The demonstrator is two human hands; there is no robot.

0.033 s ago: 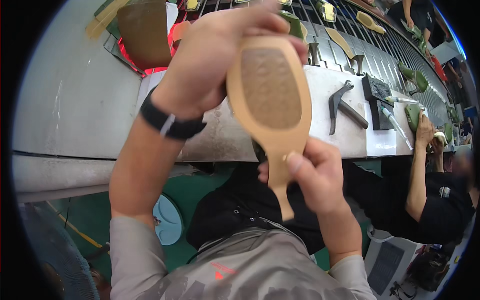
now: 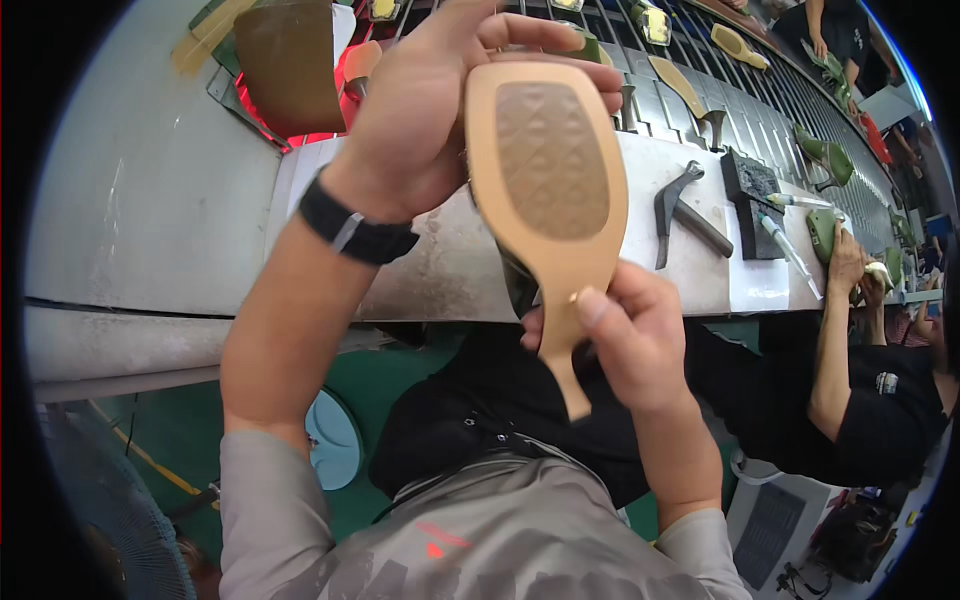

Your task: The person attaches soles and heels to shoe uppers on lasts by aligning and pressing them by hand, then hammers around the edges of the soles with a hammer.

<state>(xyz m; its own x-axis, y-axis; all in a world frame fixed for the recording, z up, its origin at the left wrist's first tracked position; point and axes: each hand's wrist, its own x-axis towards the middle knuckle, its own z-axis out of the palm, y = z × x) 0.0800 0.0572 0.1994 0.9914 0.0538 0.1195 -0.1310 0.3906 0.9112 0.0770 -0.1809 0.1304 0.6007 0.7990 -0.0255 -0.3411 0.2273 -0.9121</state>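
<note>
**Sole edges upward, left fingers spread**

Since the earlier frame, the tan sole (image 2: 562,256) has shifted slightly up, and the left hand (image 2: 410,135) has unfolded. Its fingers now extend loosely past the sole's wide upper end, not closed around it. The right hand (image 2: 640,335) pinches the narrow waist, thumb in front, fingers curled behind. The sole is held above the workbench's (image 2: 440,285) near edge, its brown patch (image 2: 553,160) facing up.

Writing: one small red print (image 2: 440,540) on the grey shirt (image 2: 480,500) and one pale label (image 2: 886,382) on a co-worker's black garment (image 2: 875,420); the label is too small to make out.

Counts: one dark metal hand tool (image 2: 667,215), one black block (image 2: 752,195) and two slim white-and-blue pens (image 2: 787,243) on the bench; one black wristband (image 2: 350,228); one light-blue basin (image 2: 335,445) below.
</note>
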